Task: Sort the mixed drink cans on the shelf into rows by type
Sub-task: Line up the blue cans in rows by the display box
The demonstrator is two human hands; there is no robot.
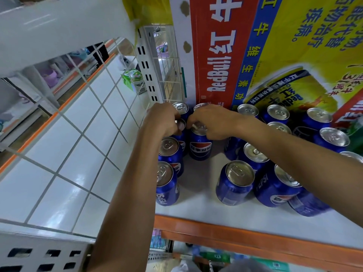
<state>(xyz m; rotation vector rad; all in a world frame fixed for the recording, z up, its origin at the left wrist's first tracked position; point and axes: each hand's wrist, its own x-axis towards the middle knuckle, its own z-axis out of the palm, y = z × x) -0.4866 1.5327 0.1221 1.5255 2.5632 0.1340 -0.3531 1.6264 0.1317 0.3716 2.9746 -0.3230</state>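
Right hand: fingers curled downward, thumb and fingertips pinching the silver lid rim of an upright blue aluminium Pepsi can. The round logo faces the camera. The base sits at shelf level; cannot tell whether it is lifted.

Left hand: fingers curled over the top of a second blue can just beside the first. This can is mostly hidden, with only a sliver of glossy lid showing. The knuckles of the two hands are nearly touching.

The second blue can stands in a file along the left edge of the shelf. A rear can is behind it, and a third can and a front can are ahead of it, their sides touching or close to it. All are smooth cylinders with brushed silver tops and ring pulls. One more lid peeks out behind the right hand, against the carton.

To the right, across a bare patch of shelf, is a loose cluster of blue cans, upright and unaligned, partly under the right forearm.

The support is a smooth white shelf board with an orange metal front lip. Behind stands a printed cardboard Red Bull carton in red, blue and yellow. At the back left corner are a white wire mesh divider and a slotted white metal upright.
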